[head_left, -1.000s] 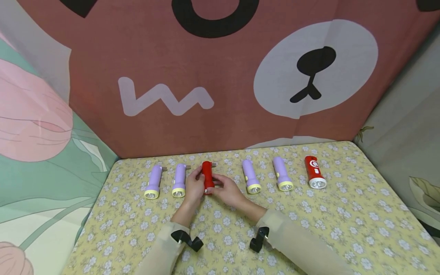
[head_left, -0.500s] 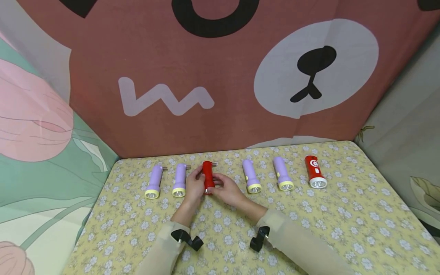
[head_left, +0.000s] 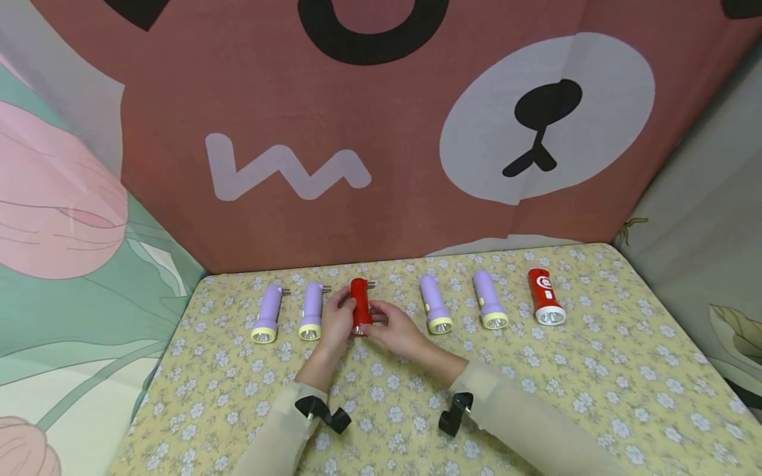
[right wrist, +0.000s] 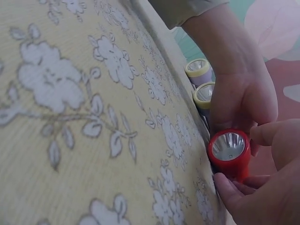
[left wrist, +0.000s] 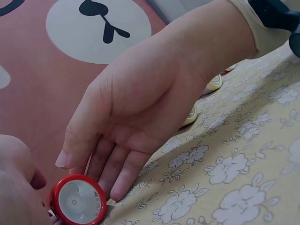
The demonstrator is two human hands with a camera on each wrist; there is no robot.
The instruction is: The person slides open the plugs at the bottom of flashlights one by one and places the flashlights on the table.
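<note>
A red flashlight [head_left: 360, 304] with metal plug prongs at its far end lies in the row on the table, its lens end toward me. My left hand [head_left: 338, 320] grips its body from the left, thumb on top. From the right, my right hand [head_left: 395, 328] pinches it near the head, thumb at the rim. The right wrist view shows the red rim and clear lens of the flashlight [right wrist: 228, 146] between the right hand [right wrist: 276, 173] and left hand [right wrist: 243, 101]. In the left wrist view, fingers of the right hand [left wrist: 140, 103] curve beside the lens.
Two purple flashlights [head_left: 311, 311] [head_left: 268, 314] with yellow heads lie to the left, prongs pointing right. To the right are two more purple flashlights [head_left: 436, 305] [head_left: 490, 301], then a red flashlight with a white head [head_left: 546, 297]. A flowered cloth covers the table [head_left: 381, 410]; a printed curtain [head_left: 393, 218] hangs behind.
The right forearm has shifted slightly to the right. Both hands keep their hold on the red flashlight, and the other flashlights stay where they were.
</note>
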